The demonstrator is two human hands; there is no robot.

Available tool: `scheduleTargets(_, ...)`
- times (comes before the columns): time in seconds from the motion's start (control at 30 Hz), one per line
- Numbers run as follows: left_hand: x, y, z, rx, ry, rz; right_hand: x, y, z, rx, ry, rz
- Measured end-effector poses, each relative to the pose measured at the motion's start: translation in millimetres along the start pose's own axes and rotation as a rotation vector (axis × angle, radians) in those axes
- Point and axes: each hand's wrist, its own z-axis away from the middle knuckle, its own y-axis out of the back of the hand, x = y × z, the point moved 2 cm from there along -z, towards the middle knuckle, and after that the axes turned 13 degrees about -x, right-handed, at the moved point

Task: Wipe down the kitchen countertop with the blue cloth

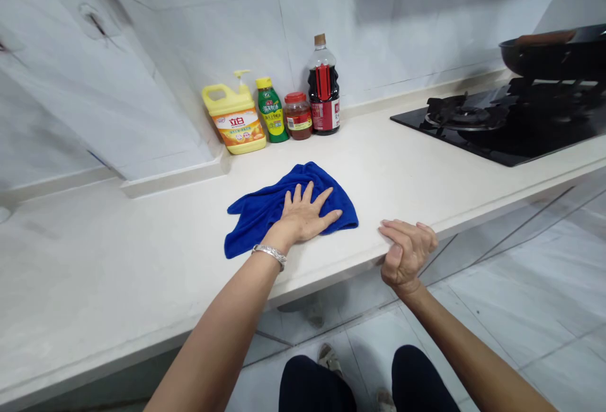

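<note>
A royal-blue, soft fabric cloth (250,226) lies loosely spread and wrinkled on the smooth off-white counter (142,286), between the row of containers and the front edge. The left hand (305,213) rests palm down on it, its grip open and flat, fingers spread; a silver-coloured braided bracelet (269,254) circles the wrist. The right hand (408,254) is well apart from the cloth, its grip curled around the counter's front edge, fingertips on the top surface.

Behind the cloth, four closed containers stand upright near the tiled wall (227,33). At the left is a yellow plastic jug (237,123) with a loop handle, a pump top and an orange-and-white label; its contents are hidden. Beside it stands a green plastic squeeze bottle (272,109) with a yellow cap, also opaque. Next comes a squat, clear jar (298,115) with a red lid, holding something reddish-brown. The tallest is a clear bottle (325,90) with a brown cap, dark liquid reaching its shoulder.

Farther right, a dark pan (544,58) sits on the black glass cooktop (506,147); its inside is out of sight.
</note>
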Motion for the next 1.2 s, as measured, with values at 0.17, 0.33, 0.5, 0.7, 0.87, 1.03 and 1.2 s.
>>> scheduleTargets(0.17, -10, 15.7, -33, 0.038, -0.011, 0.003, 3, -2, 3, 0.015, 0.023, -0.003)
scheduleTargets(0.33, -22, 28.0, -65, 0.099, -0.025, -0.033, 0, -2, 1, 0.015, 0.014, -0.016)
scheduleTargets(0.5, -36, 41.6, -101, 0.133, 0.012, -0.046, -2, -1, -5, 0.028, 0.003, -0.04)
scheduleTargets(0.7, -51, 60.0, -141, 0.164, 0.101, -0.053, -1, -4, -6, 0.063, 0.016, -0.024)
scheduleTargets(0.87, -58, 67.8, -159, 0.176, 0.146, -0.038, 2, -6, -6, 0.022, 0.017, 0.008)
scheduleTargets(1.03, -56, 67.2, -155, 0.173, 0.167, -0.056, 3, -6, -7, 0.039, 0.038, -0.013)
scheduleTargets(1.2, -46, 57.8, -131, 0.179, 0.196, -0.066, 4, -5, -6, 0.041, 0.041, -0.023)
